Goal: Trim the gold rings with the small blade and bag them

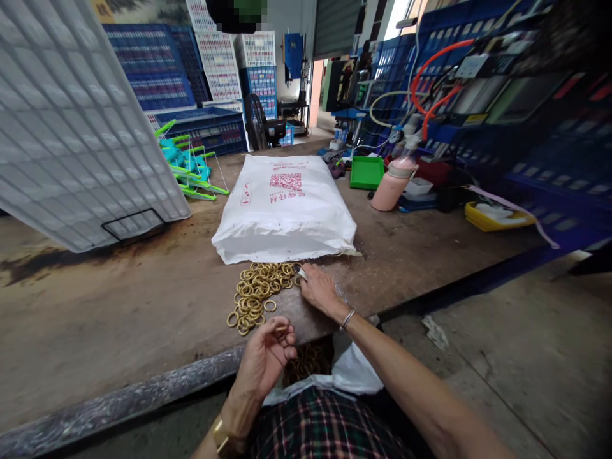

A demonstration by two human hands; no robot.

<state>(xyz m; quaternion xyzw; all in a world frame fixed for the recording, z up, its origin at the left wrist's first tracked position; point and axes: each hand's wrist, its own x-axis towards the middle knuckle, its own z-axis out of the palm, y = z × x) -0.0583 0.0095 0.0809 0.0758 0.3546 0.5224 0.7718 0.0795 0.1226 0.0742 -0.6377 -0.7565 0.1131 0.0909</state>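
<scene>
Brass-coloured rings (258, 290) lie in a loose heap on the brown table, in front of a white woven sack (287, 204) with red print. My left hand (269, 354), palm up with curled fingers, is at the table's front edge and pinches a ring between thumb and finger. At the right end of the heap, my right hand (319, 288) reaches down with its fingers together; a small pale thing shows at the fingertips, too small to name. Below the edge, between my forearms, an open white bag (356, 370) holds many darker rings.
A tall white ribbed panel (86, 127) stands at the left, with green and teal pieces (191, 166) behind it. Further right are a green tray (367, 172), a pink bottle (393, 185) and a yellow tray (497, 218). The table's edge (143, 389) runs close to me.
</scene>
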